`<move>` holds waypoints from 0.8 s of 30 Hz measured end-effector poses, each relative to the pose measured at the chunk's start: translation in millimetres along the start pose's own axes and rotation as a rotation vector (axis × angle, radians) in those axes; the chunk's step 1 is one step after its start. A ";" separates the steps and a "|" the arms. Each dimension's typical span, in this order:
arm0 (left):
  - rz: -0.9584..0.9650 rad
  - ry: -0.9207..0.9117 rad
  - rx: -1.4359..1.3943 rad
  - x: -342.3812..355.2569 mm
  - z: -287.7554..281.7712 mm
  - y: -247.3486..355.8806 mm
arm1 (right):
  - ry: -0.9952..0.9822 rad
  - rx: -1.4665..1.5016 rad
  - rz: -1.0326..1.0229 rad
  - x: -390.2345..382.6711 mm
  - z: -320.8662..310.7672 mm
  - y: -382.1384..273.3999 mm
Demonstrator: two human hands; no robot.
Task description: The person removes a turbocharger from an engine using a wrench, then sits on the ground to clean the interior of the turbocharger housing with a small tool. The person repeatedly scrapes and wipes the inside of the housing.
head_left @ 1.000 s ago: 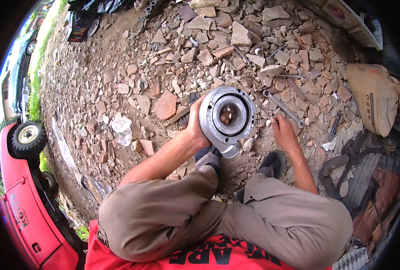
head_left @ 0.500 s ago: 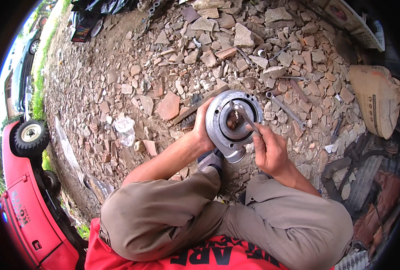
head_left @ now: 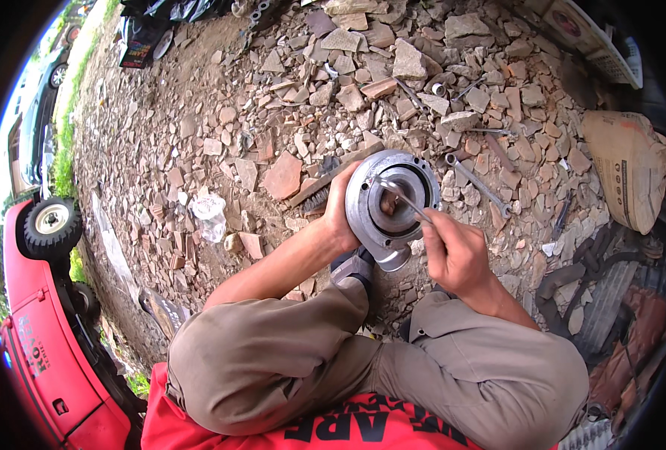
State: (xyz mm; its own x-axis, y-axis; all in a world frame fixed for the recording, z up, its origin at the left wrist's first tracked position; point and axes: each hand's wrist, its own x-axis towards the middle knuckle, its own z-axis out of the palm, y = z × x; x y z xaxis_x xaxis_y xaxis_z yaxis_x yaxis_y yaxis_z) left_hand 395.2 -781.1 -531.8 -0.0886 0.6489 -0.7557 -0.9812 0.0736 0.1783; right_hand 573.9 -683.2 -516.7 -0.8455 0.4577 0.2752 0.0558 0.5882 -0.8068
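Observation:
My left hand (head_left: 339,212) is closed around the left side of a round, snail-shaped metal turbo housing (head_left: 358,201), holding it up above my knees. Its open face is turned toward me, with a dark ring groove, bolt holes along the rim and a short outlet at the bottom. Skin-coloured fingertips show through the central bore. Between thumb and fingers, my right hand (head_left: 455,246) grips a thin metal rod-like tool (head_left: 405,197). The tool slants across the bore, its far end against the upper left of the inner ring. Its exact kind I cannot make out.
Broken tile and stone cover the ground. A wire brush (head_left: 316,201) lies by a wooden strip (head_left: 331,175). A combination spanner (head_left: 477,184) and a paper sack (head_left: 624,169) are to the right, near black hoses (head_left: 561,289). A red vehicle (head_left: 52,322) stands left.
The tool's tip has shifted a little left and down on the inner ring, and the tool lies flatter. My right hand has moved slightly; the housing stays nearly in place.

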 end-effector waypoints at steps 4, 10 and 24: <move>0.002 -0.051 0.037 4.1 -12.0 -1.7 | -0.011 0.024 0.043 -4.6 7.0 4.2; -0.023 -0.159 0.054 9.9 -26.1 -0.8 | 0.023 0.079 0.023 -7.8 3.2 3.4; -0.026 0.078 0.021 0.2 6.4 -1.4 | -0.093 0.020 0.061 -10.0 4.5 8.2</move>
State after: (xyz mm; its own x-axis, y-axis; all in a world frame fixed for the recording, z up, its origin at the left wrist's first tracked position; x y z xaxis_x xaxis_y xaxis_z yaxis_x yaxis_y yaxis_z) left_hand 397.7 -776.2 -528.1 -0.0767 0.5856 -0.8070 -0.9796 0.1066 0.1705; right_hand 580.4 -685.9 -528.5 -0.8865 0.4279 0.1763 0.0989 0.5473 -0.8311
